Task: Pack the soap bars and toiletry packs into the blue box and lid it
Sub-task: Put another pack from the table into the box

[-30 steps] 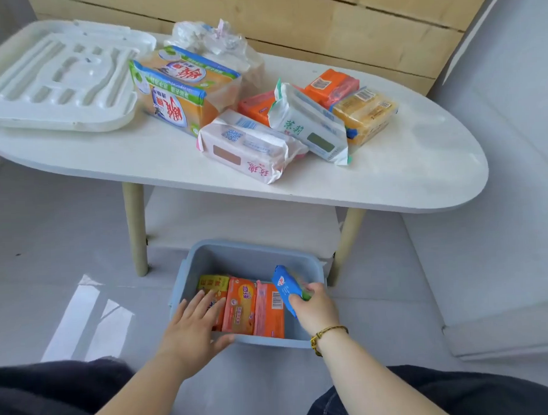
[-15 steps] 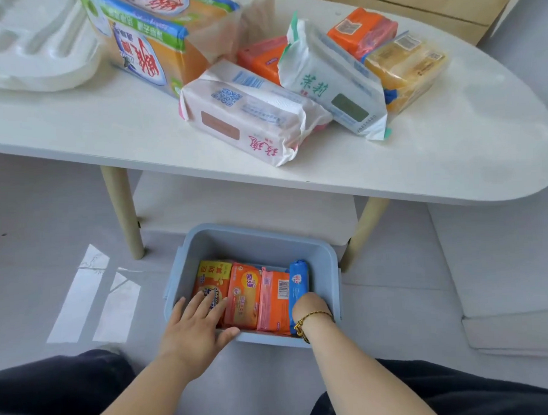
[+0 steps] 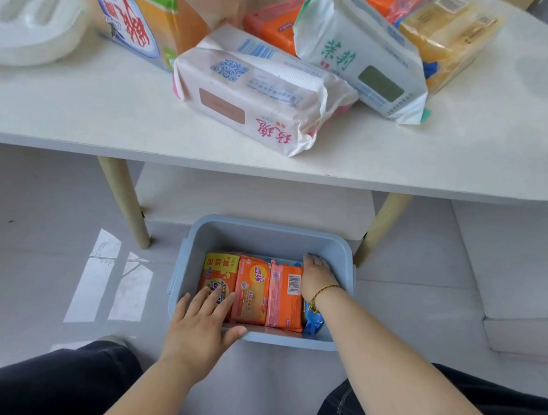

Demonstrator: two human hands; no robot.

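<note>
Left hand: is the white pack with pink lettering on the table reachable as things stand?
Probably yes. The left hand lies flat and holds nothing, fingers on the yellow soap bar in the blue box. The white pack sits near the front edge of the table, nothing before it.

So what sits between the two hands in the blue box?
Head view: a pale orange soap bar and a barcoded orange bar, between left hand and right hand.

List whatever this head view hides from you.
Blue-wrapped soap bar in the blue plastic box: head view, mostly covered by the right hand and wrist.
Right fingers: head view, tips tucked beneath the hand, grip unclear.
White moulded lid and big orange soap multipack: head view, cut off by the top edge.
</note>
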